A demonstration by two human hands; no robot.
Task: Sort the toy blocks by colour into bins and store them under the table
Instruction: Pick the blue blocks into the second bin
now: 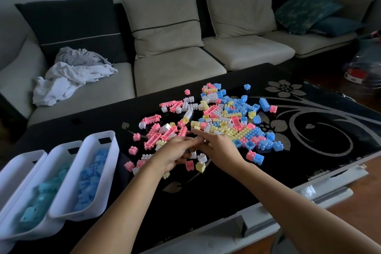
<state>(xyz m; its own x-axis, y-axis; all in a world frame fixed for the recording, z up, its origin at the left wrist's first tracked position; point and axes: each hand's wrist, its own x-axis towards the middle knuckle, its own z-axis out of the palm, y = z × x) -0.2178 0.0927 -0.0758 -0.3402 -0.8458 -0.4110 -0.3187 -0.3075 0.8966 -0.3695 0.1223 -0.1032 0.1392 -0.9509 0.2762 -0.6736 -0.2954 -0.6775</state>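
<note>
My hands meet over the near side of the blocks (222, 117), fingertips touching. My left hand (175, 150) has its fingers curled inward, and I cannot tell whether they hold a block. My right hand (218, 146) stretches its forefinger straight out onto the pink and yellow pieces and grips nothing that I can see. The loose blocks, pink, white, yellow and blue, lie scattered in the middle of the black, flower-patterned surface (206, 196), in a band running from my hands toward its far edge. Three white bins stand side by side at the left end of the surface, long axes parallel, their slotted handle ends pointing toward the far edge. The nearest bin (112, 150) holds blue blocks and the middle bin (61, 151) holds paler, turquoise ones. What lies in the outer bin (24, 158) is hidden. Beyond the far edge is a sofa (177, 68) with crumpled laundry (68, 76) on it.
</note>
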